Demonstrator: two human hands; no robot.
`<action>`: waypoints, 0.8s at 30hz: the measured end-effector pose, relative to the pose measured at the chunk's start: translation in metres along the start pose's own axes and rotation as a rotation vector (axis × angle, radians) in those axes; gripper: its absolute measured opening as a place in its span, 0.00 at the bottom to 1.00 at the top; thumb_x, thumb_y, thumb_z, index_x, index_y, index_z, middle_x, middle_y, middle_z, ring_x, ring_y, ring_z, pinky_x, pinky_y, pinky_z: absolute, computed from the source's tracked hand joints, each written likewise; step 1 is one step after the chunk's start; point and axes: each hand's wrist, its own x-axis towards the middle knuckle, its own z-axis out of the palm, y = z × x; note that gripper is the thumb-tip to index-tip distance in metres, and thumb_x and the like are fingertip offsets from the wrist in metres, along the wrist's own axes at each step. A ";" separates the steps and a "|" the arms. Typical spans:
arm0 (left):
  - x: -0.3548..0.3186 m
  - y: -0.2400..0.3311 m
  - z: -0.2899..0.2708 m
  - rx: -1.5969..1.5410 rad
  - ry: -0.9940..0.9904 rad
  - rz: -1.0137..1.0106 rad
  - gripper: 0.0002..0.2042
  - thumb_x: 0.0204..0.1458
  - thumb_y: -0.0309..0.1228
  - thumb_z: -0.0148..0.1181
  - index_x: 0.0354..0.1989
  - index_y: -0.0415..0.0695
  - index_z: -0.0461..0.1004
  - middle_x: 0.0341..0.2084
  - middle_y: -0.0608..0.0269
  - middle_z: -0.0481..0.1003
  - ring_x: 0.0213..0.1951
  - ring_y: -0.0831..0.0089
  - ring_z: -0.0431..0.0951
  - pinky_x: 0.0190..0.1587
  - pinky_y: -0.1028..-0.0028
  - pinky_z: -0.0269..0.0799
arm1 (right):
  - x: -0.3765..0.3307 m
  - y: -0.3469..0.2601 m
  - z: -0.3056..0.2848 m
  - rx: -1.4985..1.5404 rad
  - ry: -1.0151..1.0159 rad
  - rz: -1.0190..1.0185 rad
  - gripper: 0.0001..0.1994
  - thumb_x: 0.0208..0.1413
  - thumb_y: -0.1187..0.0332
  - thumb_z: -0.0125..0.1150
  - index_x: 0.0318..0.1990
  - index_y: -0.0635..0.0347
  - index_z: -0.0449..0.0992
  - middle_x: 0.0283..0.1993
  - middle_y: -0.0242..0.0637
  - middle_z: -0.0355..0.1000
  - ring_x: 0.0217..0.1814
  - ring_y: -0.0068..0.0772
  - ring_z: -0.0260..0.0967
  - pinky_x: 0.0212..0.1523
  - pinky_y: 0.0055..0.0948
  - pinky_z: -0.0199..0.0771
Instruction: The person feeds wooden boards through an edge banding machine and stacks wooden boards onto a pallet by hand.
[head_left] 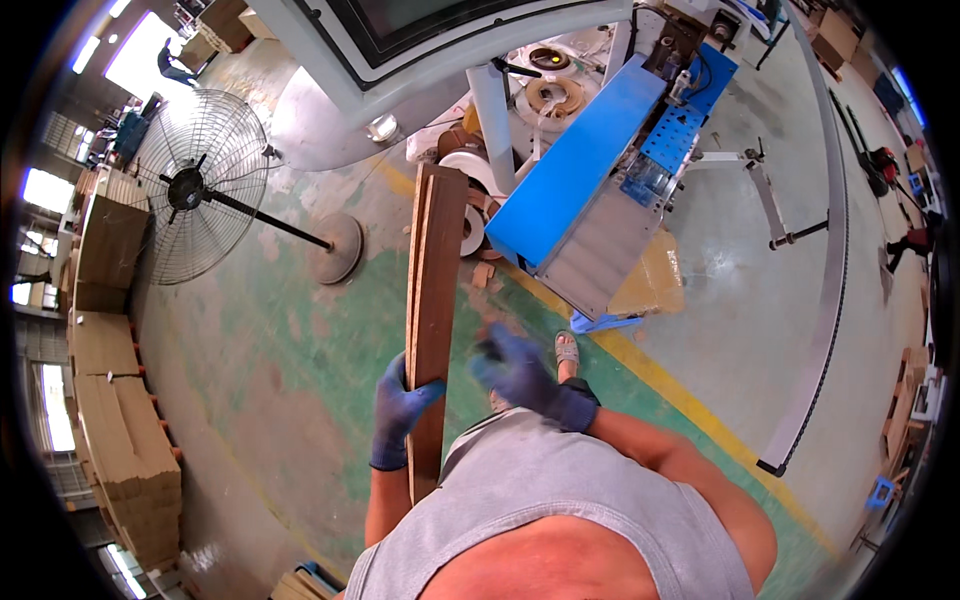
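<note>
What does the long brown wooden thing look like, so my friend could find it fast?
Find the bright-blue, box-shaped machine right of centre. Look down and left to the person's blue-gloved left hand, which grips a long, brown wooden piece. Unlike the round wire fan to its left, it's straight, narrow and hand-held.

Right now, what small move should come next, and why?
Probably bring the gloved right hand over to steady the brown wooden planks: only the gloved left hand grips them, with most of their visible length reaching beyond it, while the right is apart from them.
</note>
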 end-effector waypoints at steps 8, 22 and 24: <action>-0.007 -0.003 -0.001 0.214 -0.026 0.220 0.36 0.48 0.31 0.72 0.66 0.33 0.65 0.48 0.48 0.80 0.49 0.70 0.81 0.52 0.67 0.76 | 0.015 -0.020 0.080 0.392 0.089 0.405 0.23 0.59 0.62 0.69 0.56 0.67 0.70 0.49 0.38 0.76 0.49 0.27 0.74 0.50 0.30 0.78; -0.007 -0.008 -0.007 -0.580 -0.474 0.060 0.49 0.48 0.34 0.75 0.75 0.34 0.51 0.69 0.56 0.63 0.67 0.70 0.64 0.70 0.68 0.57 | -0.011 -0.040 0.024 0.704 -0.158 0.482 0.21 0.64 0.58 0.62 0.57 0.62 0.74 0.46 0.31 0.75 0.44 0.22 0.73 0.44 0.26 0.78; -0.005 0.000 -0.012 -0.536 -0.479 0.105 0.49 0.47 0.33 0.76 0.75 0.33 0.52 0.69 0.56 0.63 0.69 0.71 0.62 0.71 0.68 0.55 | -0.014 -0.040 0.015 0.665 -0.155 0.467 0.21 0.65 0.57 0.60 0.57 0.62 0.75 0.45 0.30 0.74 0.43 0.20 0.72 0.44 0.24 0.76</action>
